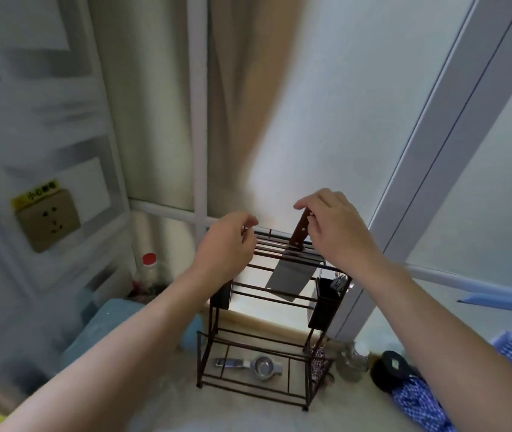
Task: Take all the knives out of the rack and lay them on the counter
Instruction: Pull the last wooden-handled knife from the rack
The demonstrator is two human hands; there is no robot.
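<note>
Dark wire knife rack (257, 335) stands on a pale counter (161, 400) in a corner, against frosted glass panels.

One cleaver (290, 275) sits in the rack's top slots, tilted: brown riveted handle up and to the right, broad steel blade hanging down between the bars. No other knife can be made out in the slots.

Right hand (332, 229) is at the cleaver's handle, fingertips at its top end, fingers loosely curled. Whether they actually clamp the handle cannot be told; the palm hides the contact.

Left hand (228, 244) rests on the rack's top left bars, fingers bent, thumb and forefinger near each other at a bar. Grip there also unclear.

Black cutlery holder (326, 304) hangs on the rack's right side, some metal utensils inside. Metal strainer (256, 366) lies on the bottom shelf.

Left wall: tan socket (48, 221) with a yellow sticker (35, 193) above it, Chinese characters, too blurred to read with confidence.

Red-capped bottle (148, 271) in the corner. Blue checked cloth (419, 403) at right.
</note>
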